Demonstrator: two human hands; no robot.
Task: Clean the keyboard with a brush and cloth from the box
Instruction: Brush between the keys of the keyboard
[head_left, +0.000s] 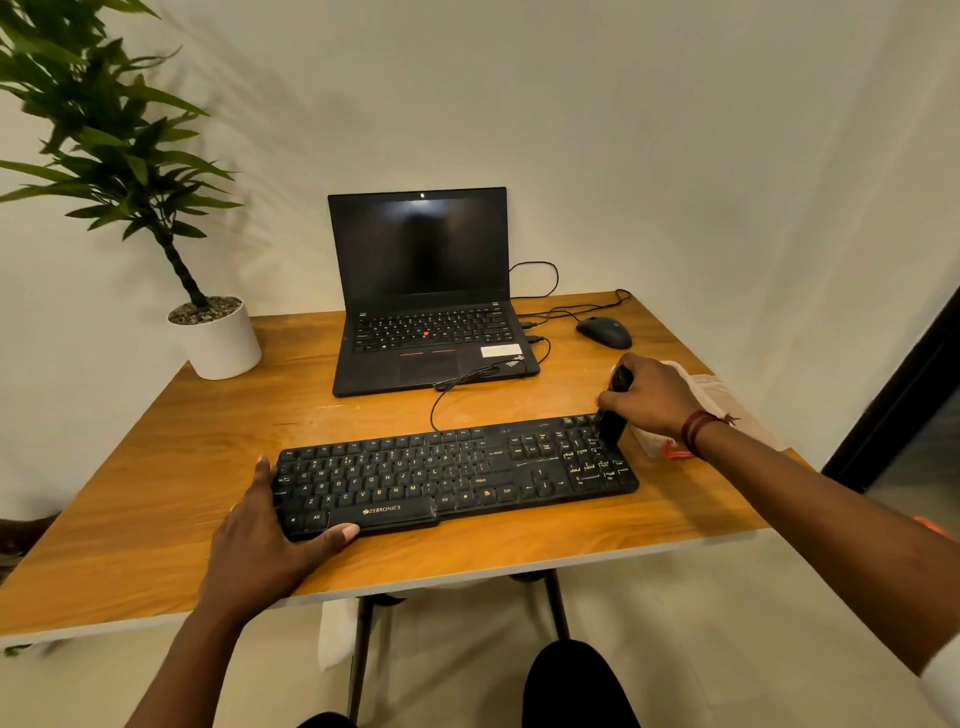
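A black wired keyboard (457, 470) lies across the front of the wooden table (156, 499). My left hand (265, 540) grips its near left corner, thumb along the front edge and fingers up the left side. My right hand (652, 397) holds a black brush (614, 415) upright, its bristle end down on the keys at the keyboard's far right corner. Behind my right hand lies a clear plastic box or packet (722, 405) with a pale cloth in it, partly hidden by my wrist.
An open black laptop (426, 291) stands behind the keyboard, cables running from its right side. A black mouse (604, 331) sits at the back right. A potted plant in a white pot (218, 338) stands at the back left corner. The table's edge is close on the right.
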